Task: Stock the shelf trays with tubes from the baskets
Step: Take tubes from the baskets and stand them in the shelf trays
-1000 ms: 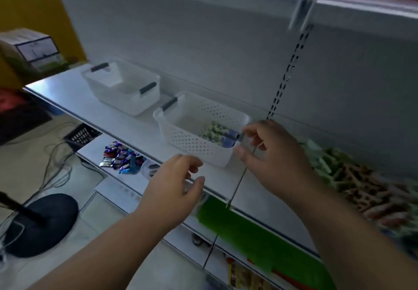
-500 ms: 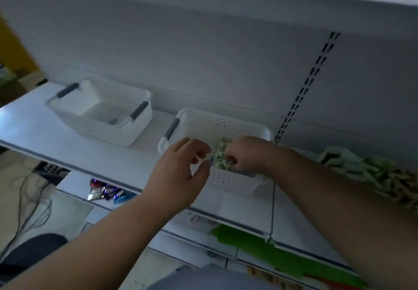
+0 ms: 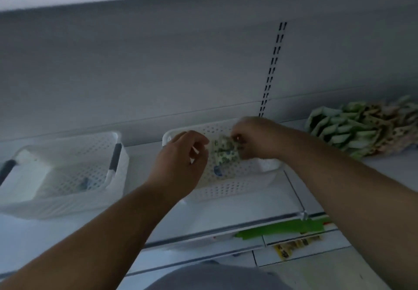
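**White baskets, both hands at the tubes**

White perforated basket [image 3: 226,187] sits mid-shelf, holding a small bunch of green-patterned tubes [image 3: 224,154] toward its 12 o'clock wall. The right hand [image 3: 255,140] reaches in from 3 o'clock, fingers curled and pinching the tubes' upper end. The left hand [image 3: 181,163] hovers over the basket's 9 o'clock rim, fingers loosely curled; blur hides whether they touch anything. At 9 o'clock stands a second white basket [image 3: 67,176] with dark handles. A pile of green packets [image 3: 352,129] lies on the shelf [image 3: 384,167] at 2 o'clock.
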Tool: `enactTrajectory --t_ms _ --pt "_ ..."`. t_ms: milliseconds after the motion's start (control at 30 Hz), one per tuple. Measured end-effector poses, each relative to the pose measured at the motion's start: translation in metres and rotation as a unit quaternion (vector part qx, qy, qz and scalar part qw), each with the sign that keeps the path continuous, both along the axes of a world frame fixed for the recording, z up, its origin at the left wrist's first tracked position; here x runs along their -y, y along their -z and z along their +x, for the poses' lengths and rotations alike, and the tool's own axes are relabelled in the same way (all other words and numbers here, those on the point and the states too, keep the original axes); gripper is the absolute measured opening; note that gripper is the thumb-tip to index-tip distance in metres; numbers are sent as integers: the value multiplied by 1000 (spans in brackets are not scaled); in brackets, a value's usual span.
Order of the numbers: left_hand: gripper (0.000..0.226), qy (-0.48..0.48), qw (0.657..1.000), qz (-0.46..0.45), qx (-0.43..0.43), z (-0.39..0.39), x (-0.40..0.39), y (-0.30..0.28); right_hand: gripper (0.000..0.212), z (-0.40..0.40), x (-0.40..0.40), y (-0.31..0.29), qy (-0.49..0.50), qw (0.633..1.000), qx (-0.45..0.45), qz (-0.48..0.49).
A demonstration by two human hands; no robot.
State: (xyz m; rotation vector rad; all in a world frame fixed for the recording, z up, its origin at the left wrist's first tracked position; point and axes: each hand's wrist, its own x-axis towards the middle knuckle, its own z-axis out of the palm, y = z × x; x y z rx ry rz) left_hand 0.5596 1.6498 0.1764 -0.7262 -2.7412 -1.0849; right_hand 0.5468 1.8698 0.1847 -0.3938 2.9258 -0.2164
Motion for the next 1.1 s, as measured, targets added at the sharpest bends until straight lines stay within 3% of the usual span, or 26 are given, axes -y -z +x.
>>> enactTrajectory --t_ms 100,200,267,400,600,700,833,933,1000,1100 --pt "16 -4 1000 -8 1 -16 -18 1 26 31 -18 -24 113 968 -164 -156" --pt "20 55 992 -116 13 -32 -48 9 30 63 -20 -30 202 923 -243 -219" --pt "22 95 972 -215 27 -46 -69 16 30 76 -18 -27 239 905 -245 -252" --pt "26 149 893 -425 -7 -65 -96 35 30 90 -14 -16 272 889 -234 -284" --pt "27 182 881 -438 -6 -63 -92 44 27 101 -12 -9 300 862 -218 -346" --pt "19 146 924 -352 6 -59 -85 24 28 106 -10 -9 302 857 -225 -351" --pt "18 77 988 -124 45 -27 -66 -11 31 114 -12 -11 304 828 -226 -414" --pt "21 28 997 14 64 3 -61 -32 30 122 -18 -15 298 792 -226 -482" --pt "21 21 991 94 89 18 -65 -37 19 130 -21 -17 293 776 -232 -508" --pt "17 43 973 180 139 38 -83 -37 25 151 -31 -19 283 748 -237 -551"
